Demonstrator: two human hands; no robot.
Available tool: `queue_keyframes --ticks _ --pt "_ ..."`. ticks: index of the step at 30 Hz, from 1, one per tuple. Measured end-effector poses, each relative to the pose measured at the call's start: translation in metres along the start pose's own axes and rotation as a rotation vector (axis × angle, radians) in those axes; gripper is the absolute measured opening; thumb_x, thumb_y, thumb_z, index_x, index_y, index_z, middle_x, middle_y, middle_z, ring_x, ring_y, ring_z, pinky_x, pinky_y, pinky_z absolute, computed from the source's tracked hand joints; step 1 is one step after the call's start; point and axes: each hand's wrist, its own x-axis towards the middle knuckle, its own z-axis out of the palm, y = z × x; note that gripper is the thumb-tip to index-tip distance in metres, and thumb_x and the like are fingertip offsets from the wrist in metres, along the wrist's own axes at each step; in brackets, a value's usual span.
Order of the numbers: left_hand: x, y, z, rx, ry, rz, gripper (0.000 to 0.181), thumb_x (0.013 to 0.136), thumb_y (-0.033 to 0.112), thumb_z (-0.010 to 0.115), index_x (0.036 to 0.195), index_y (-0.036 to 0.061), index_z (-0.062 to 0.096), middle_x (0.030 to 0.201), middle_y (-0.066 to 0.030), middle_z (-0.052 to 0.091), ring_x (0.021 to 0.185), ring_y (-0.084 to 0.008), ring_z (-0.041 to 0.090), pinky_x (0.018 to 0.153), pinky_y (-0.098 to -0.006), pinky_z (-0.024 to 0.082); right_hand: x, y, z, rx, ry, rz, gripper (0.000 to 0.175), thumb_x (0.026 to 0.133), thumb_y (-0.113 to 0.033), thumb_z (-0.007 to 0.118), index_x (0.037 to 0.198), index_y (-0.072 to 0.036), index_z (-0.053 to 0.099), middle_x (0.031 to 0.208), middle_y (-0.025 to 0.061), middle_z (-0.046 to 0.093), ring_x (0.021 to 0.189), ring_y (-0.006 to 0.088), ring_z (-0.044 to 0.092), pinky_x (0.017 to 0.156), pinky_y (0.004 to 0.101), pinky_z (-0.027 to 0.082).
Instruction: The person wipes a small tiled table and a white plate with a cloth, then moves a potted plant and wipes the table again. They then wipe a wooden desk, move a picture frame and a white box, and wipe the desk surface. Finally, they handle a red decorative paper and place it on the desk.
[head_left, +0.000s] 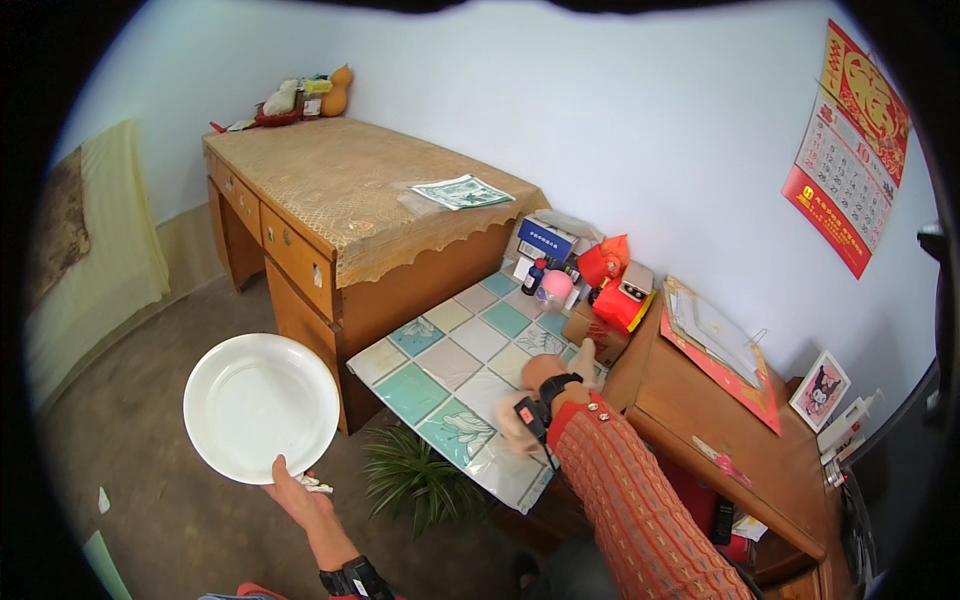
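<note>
My left hand grips a round white dish by its near rim, thumb on top, and holds it over the floor. Its inside shows nothing. A crumpled white piece, perhaps tissue, shows beside the fingers. My right hand is low over the small table with the checked plastic cover. A pale beige cloth, blurred, hangs out from under this hand, whose fingers are mostly hidden. Beyond the hand, a cardboard box stands at the table's back.
At the table's back are a blue-and-white box, a dark bottle and red packets. A wooden desk stands left, a brown cabinet right. Below the table's front edge grows a leafy plant.
</note>
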Motion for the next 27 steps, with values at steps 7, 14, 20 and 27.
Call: queue_keyframes --ticks 7,14,20,27 --pt "-0.003 0.003 0.004 0.000 0.030 -0.027 0.052 0.084 0.017 0.055 0.133 0.0094 0.040 0.113 -0.0061 0.054 0.081 -0.0173 0.055 0.060 -0.0307 0.041 0.014 -0.046 -0.034 -0.003 0.280 0.016 0.026 0.081 -0.023 0.056 0.097 -0.008 0.071 0.113 0.0113 0.064 0.105 0.0310 0.060 0.071 0.0587 0.049" --pt "-0.004 0.006 0.003 0.037 0.002 -0.028 0.051 0.084 0.016 0.054 0.133 0.0081 0.040 0.113 -0.0066 0.054 0.080 -0.0174 0.055 0.060 -0.0307 0.041 -0.020 -0.024 -0.023 0.605 0.141 0.458 0.055 0.088 -0.032 0.050 0.137 -0.009 0.042 0.135 0.0146 0.043 0.125 0.0447 0.037 0.091 0.0722 0.032" --pt "-0.005 0.008 -0.001 0.060 -0.023 -0.033 0.053 0.084 0.016 0.055 0.134 0.0083 0.038 0.114 -0.0074 0.053 0.081 -0.0180 0.055 0.060 -0.0310 0.042 -0.058 -0.079 -0.033 0.565 0.373 0.220 0.045 0.084 -0.030 0.052 0.124 -0.011 0.055 0.126 0.0128 0.048 0.113 0.0370 0.047 0.085 0.0639 0.040" --pt "-0.002 0.002 -0.003 0.077 -0.015 -0.006 0.054 0.083 0.015 0.056 0.134 0.0077 0.037 0.113 -0.0085 0.053 0.080 -0.0185 0.056 0.058 -0.0311 0.043 -0.134 -0.152 -0.057 0.760 0.489 -0.321 0.042 0.078 0.002 0.051 0.115 -0.014 0.063 0.116 0.0154 0.051 0.102 0.0357 0.052 0.084 0.0428 0.047"
